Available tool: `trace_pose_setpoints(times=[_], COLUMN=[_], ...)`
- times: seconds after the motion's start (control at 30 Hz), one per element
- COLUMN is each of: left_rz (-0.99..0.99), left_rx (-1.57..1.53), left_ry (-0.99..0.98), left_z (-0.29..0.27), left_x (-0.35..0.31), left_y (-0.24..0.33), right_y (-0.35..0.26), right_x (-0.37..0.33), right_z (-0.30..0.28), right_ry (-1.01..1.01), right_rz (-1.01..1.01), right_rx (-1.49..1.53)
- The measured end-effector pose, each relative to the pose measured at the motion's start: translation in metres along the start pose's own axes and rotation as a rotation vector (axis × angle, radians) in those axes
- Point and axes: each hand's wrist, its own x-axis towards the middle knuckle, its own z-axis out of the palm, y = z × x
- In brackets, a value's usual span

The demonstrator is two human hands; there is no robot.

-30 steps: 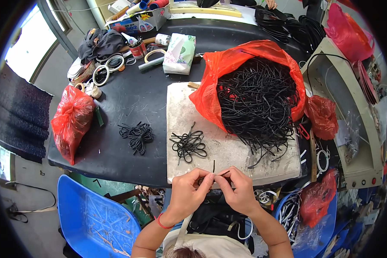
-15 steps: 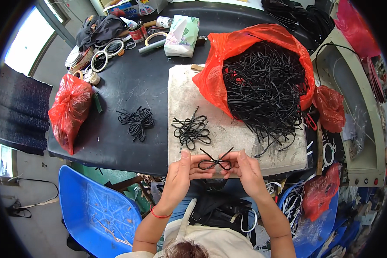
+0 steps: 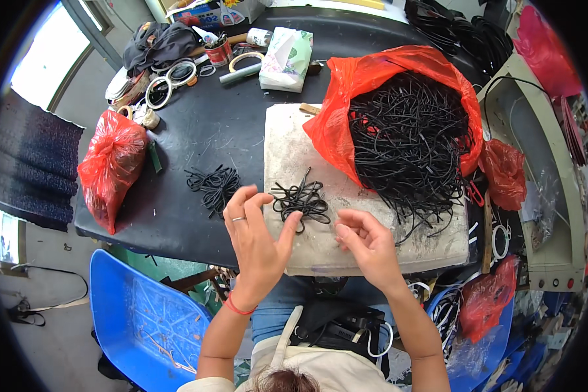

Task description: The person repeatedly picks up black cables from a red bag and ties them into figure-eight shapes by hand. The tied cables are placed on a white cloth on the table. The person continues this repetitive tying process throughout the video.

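Observation:
A small heap of black cord bows [image 3: 302,201] lies on the pale board [image 3: 287,140]. My left hand [image 3: 258,238] is held over the board's left edge, fingers spread, its thumb in front of the heap's near side. No cord shows in that hand. To the heap's right, my right hand [image 3: 370,247] hovers above the board with loosely bent fingers; I see nothing between its thumb and forefinger. A second heap of black cord bows [image 3: 215,188] rests on the black table just beyond my left fingertips. Loose black cords [image 3: 408,137] spill from a red plastic bag [image 3: 336,130].
A tied red bag [image 3: 113,166] sits at the table's left. Tape rolls [image 3: 158,93], a tissue pack [image 3: 286,60] and a red tin [image 3: 218,51] stand at the back. Blue bins [image 3: 144,313] flank me below the table edge; a beige machine housing [image 3: 545,215] is at right.
The cord bow that both hands held is out of them now. My hands have parted, the left moving up and left beside the heap. The whole view has shifted slightly.

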Motion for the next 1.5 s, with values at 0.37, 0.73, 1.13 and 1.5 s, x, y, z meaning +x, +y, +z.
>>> trace_pose_setpoints(times=[0.37, 0.73, 1.13, 1.5], left_rz=[0.402, 0.392, 0.504, 0.426], left_rx=[0.293, 0.308, -0.238, -0.444], left_ry=[-0.264, -0.130, -0.348, -0.282], left_z=[-0.002, -0.017, 0.031, 0.054], left_x=[0.029, 0.027, -0.019, 0.010], left_y=[-0.068, -0.033, 0.041, 0.076], right_y=[0.000, -0.021, -0.010, -0.030], right_x=[-0.020, 0.015, 0.008, -0.020], right_z=[-0.021, -0.062, -0.069, -0.070], right_ry=[0.152, 0.470, 0.455, 0.313], right_rz=[-0.169, -0.549, -0.567, -0.876], right_rx=[-0.291, -1.241, -1.194, -0.988])
